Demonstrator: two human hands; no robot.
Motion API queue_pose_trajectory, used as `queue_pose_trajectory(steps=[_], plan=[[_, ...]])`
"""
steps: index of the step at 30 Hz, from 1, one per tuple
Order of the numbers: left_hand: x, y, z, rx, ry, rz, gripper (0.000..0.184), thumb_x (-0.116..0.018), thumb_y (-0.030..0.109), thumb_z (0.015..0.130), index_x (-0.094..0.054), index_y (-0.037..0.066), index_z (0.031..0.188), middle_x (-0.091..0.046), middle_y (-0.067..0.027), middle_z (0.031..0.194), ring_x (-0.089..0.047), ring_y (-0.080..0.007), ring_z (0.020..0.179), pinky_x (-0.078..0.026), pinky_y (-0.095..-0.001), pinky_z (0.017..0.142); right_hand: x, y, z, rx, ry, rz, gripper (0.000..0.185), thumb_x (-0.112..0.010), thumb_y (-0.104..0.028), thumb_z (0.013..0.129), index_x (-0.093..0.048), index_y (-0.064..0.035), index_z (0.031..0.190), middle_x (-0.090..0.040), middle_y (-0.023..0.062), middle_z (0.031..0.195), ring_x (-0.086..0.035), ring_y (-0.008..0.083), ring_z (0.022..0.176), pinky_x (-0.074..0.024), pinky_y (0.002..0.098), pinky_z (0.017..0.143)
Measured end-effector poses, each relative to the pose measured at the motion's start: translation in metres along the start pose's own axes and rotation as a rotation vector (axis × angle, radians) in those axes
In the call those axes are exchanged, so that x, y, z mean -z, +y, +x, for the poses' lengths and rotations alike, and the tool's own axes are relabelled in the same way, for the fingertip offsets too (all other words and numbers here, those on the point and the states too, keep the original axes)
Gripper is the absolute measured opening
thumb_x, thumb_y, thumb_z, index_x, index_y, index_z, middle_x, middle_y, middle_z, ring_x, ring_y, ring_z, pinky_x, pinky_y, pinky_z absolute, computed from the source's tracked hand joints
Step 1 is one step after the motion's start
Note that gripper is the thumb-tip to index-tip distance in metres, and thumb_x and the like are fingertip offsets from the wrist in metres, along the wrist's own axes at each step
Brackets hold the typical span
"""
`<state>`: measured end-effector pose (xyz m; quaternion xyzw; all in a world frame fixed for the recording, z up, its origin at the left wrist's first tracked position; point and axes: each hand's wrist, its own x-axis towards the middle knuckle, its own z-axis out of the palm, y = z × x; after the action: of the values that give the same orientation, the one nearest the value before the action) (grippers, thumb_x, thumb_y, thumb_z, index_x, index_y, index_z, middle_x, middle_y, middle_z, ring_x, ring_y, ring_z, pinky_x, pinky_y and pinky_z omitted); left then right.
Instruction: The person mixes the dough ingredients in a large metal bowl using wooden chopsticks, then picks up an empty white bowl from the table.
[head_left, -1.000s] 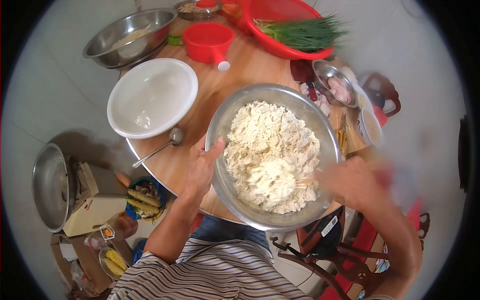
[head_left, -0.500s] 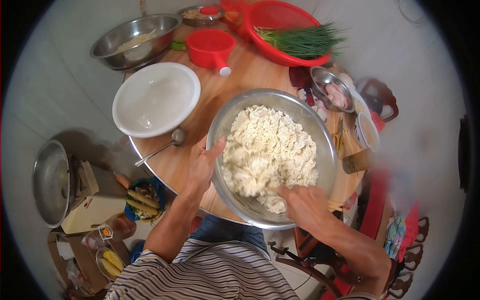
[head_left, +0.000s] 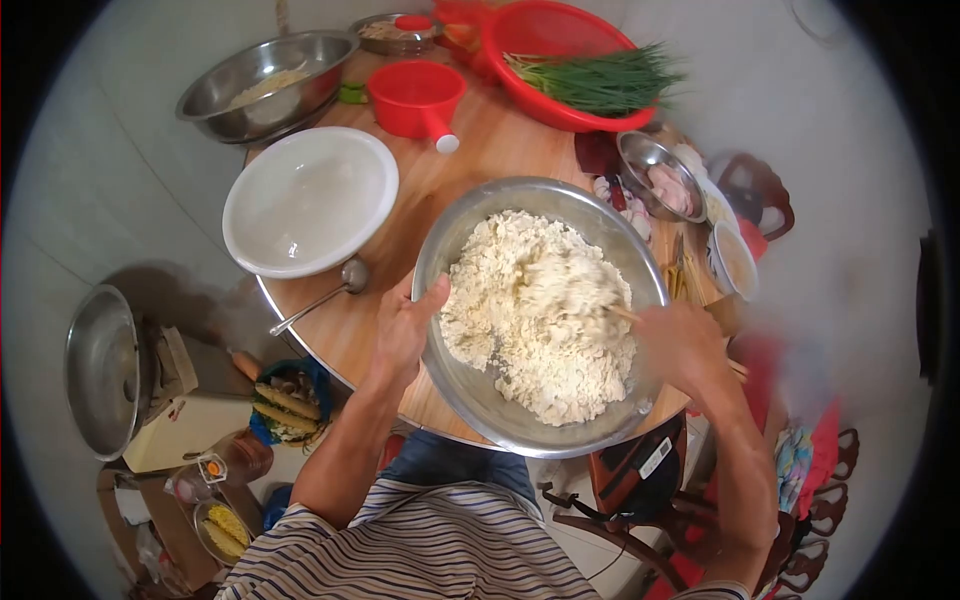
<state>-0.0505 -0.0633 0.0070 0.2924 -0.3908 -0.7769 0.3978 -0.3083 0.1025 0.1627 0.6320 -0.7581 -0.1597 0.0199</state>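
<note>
A large steel mixing bowl (head_left: 462,395) stands at the table's front edge, filled with crumbly, pale, shaggy dough (head_left: 545,370). My left hand (head_left: 405,325) grips its left rim, thumb over the edge and fingers outside. Over the right rim, my right hand (head_left: 685,345) is closed around wooden chopsticks (head_left: 624,313); motion smears the hand. Their working ends are lost in the blurred dough, while the back ends poke out behind the hand. To the left lie a white basin (head_left: 310,200) and a metal ladle (head_left: 330,292).
Behind the bowl stand a red dipper (head_left: 415,100) and a red basin with green onions (head_left: 600,85). A steel basin (head_left: 265,90) sits back left. Along the right are a small steel bowl with pink meat (head_left: 668,187), garlic and a white bowl (head_left: 733,262).
My right hand has moved up and right with the chopsticks, and the stirred patch of dough has shifted right. My left hand keeps its hold on the rim.
</note>
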Motion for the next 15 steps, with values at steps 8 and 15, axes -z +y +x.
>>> queue_pose_trajectory(steps=[8,15], plan=[[-0.004,-0.002,-0.001,0.013,0.033,-0.053,0.037,-0.065,0.02,0.103,-0.064,-0.003,0.132,-0.072,-0.0094,0.115,-0.067,-0.0146,0.1,-0.055,-0.0304,0.087,0.008,-0.047,-0.045,0.131,-0.173,0.079,0.042,-0.066,-0.01,0.08,-0.074,-0.0174,0.121,-0.071,0.0126,0.078,-0.071,0.0326,0.07,-0.0541,0.0473,0.061],[-0.005,0.001,-0.002,0.031,0.045,-0.023,0.039,-0.065,0.02,0.101,-0.061,-0.003,0.133,-0.071,-0.0108,0.115,-0.07,-0.0168,0.097,-0.057,-0.032,0.087,-0.047,-0.124,0.005,0.125,0.064,0.258,0.03,-0.064,-0.002,0.08,-0.068,0.0017,0.109,-0.068,0.022,0.073,-0.071,0.0351,0.064,-0.0566,0.0489,0.061]])
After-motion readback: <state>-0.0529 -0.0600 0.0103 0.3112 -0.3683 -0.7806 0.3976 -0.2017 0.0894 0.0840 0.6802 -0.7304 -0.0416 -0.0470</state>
